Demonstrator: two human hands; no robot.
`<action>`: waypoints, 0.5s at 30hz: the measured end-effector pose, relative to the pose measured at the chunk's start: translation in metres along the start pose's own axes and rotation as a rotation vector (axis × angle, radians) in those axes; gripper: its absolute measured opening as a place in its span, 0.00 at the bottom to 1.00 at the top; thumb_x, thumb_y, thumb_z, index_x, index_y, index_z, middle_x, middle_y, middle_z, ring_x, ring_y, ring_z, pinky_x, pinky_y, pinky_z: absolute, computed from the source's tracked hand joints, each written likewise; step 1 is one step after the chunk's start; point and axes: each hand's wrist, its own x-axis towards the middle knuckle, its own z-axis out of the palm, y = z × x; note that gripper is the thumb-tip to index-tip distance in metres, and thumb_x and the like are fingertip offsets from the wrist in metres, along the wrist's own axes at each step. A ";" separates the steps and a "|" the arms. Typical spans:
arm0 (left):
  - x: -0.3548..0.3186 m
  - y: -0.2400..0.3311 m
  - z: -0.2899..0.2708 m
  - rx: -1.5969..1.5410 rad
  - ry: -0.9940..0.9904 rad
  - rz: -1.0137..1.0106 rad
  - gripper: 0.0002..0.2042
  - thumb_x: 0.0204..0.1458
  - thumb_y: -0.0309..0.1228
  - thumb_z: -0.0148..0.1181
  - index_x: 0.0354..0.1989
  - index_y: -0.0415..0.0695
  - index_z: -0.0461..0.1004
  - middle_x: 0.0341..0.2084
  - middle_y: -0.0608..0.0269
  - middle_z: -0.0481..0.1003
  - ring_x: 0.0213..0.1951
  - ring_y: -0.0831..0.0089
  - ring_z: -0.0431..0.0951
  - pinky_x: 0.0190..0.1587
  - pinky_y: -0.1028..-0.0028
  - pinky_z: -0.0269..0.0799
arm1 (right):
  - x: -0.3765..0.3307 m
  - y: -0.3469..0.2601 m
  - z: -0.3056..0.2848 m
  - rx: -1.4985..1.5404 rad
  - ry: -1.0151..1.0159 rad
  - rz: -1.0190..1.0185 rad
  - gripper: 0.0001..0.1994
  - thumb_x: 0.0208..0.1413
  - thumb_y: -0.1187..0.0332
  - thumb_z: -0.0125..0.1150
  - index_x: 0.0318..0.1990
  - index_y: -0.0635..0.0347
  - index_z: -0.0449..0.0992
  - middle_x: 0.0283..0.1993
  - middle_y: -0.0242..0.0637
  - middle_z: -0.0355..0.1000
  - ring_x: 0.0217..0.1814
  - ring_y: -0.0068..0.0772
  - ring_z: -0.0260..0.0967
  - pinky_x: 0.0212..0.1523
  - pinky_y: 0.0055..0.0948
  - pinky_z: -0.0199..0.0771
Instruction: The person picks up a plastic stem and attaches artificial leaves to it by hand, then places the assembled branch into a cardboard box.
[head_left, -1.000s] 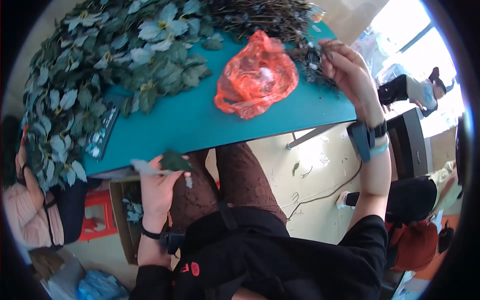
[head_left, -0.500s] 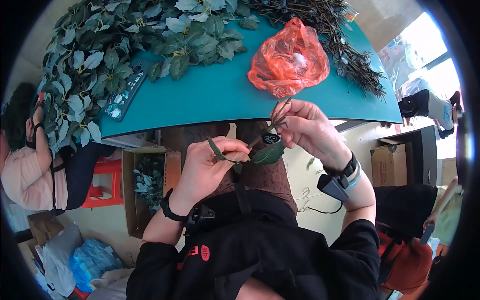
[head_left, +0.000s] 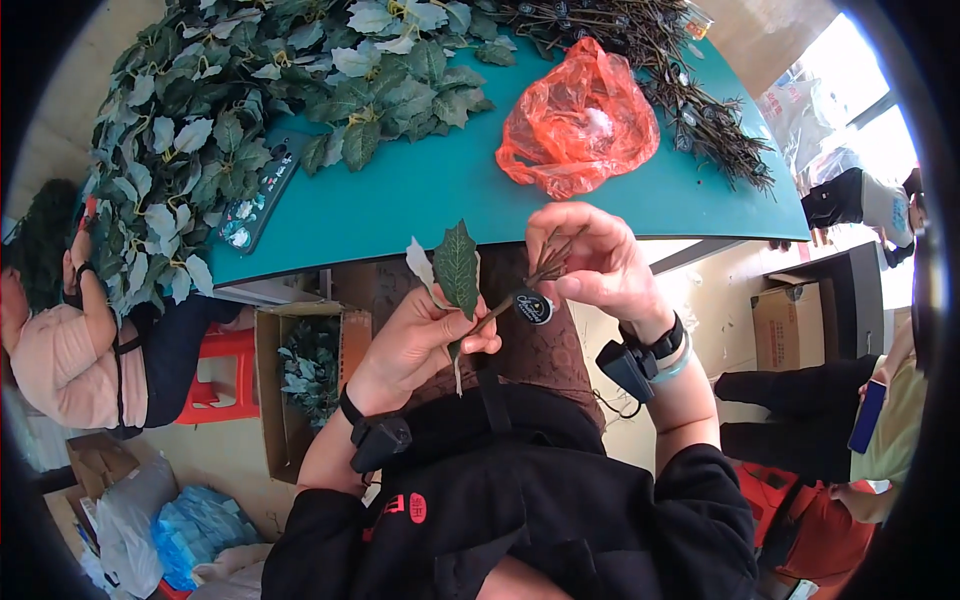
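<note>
leaf (head_left: 457, 268) raised upright, hands (head_left: 420, 335) pinching stem (head_left: 520, 290)

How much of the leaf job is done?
Done: I can't tell; no finished pieces stand apart. In hand: the left hand holds a green leaf, the right hand a dark twig with a round tag. Left: a big leaf pile and twig pile on the teal table.

Dark green leaf (head_left: 457, 268); teal table (head_left: 420, 195); orange-red plastic bag (head_left: 580, 125); red stool (head_left: 222, 375).
</note>
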 end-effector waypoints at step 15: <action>0.009 -0.019 -0.017 -0.369 -0.140 -0.143 0.06 0.56 0.29 0.54 0.39 0.40 0.71 0.29 0.60 0.71 0.26 0.80 0.68 0.45 0.67 0.65 | 0.008 0.029 -0.004 0.147 -0.048 -0.146 0.08 0.50 0.79 0.59 0.39 0.68 0.70 0.37 0.44 0.68 0.29 0.25 0.69 0.28 0.19 0.72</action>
